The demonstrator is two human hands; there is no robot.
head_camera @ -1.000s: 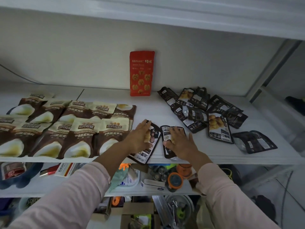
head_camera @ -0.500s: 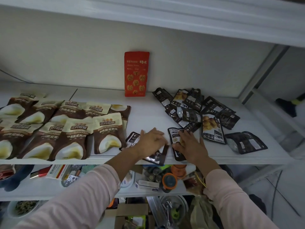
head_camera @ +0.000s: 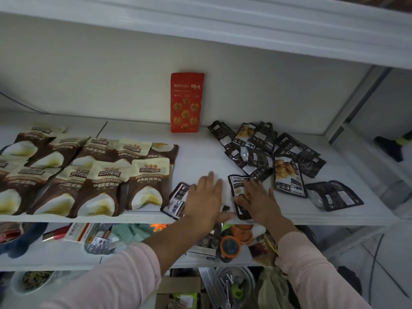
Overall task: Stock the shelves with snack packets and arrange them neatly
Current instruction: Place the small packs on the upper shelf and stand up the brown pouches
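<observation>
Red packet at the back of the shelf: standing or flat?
Standing. The red packet is upright, bottom edge on the shelf, back against the rear wall, its front facing the camera.

We counted one red packet [head_camera: 187, 103]. We made out about ten brown-and-cream packets [head_camera: 107, 186], though their overlapping rows kept the tally rough. We found roughly eleven black packets [head_camera: 287, 175], several half buried in their heap, so that figure was uncertain too.

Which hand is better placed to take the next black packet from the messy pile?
Right. The right hand lies nearest the pile; the left hand rests farther away, on another packet.
</observation>
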